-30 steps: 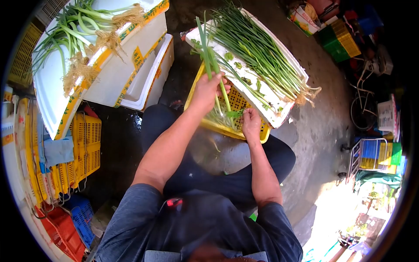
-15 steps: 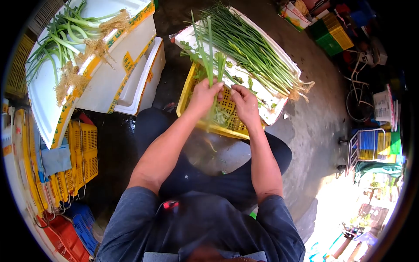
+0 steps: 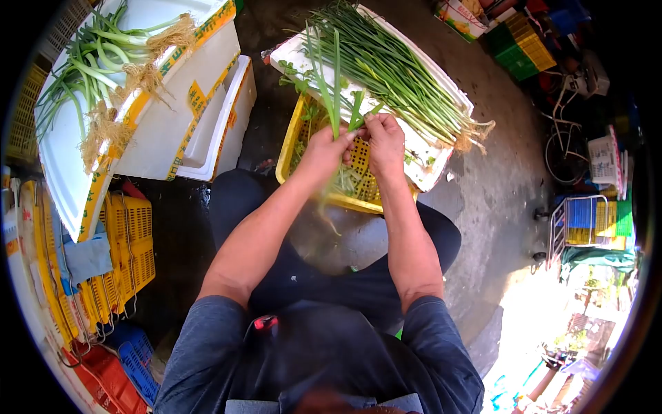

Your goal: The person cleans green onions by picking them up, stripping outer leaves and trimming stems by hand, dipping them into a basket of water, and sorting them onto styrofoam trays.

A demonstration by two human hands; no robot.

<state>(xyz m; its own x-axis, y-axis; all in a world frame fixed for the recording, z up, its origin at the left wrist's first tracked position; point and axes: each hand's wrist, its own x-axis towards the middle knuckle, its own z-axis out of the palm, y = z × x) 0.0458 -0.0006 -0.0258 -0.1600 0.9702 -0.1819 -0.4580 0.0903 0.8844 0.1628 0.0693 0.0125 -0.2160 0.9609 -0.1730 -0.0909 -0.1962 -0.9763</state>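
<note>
My left hand (image 3: 327,156) is closed around a green leafy stalk (image 3: 335,90), whose leaves point up and away from me. Beside it, my right hand (image 3: 385,141) pinches a leaf of the same plant. Both hands are over a yellow perforated crate (image 3: 284,155) with pale peelings inside. Behind the crate, a long bundle of thin green stalks (image 3: 393,72) with roots at the right end lies on a white foam lid (image 3: 441,164). Small leafy sprigs (image 3: 298,77) rest at the lid's left end.
Thicker rooted stalks (image 3: 103,62) lie on a tilted white foam box (image 3: 62,172) at the upper left. Yellow crates (image 3: 131,241) stand at the left. A wheeled metal cart (image 3: 579,221) and a green-and-yellow crate (image 3: 520,48) are at the right.
My right hand has risen from the crate's near right side to beside my left hand and now grips a leaf. The view has shifted slightly, moving the surroundings left.
</note>
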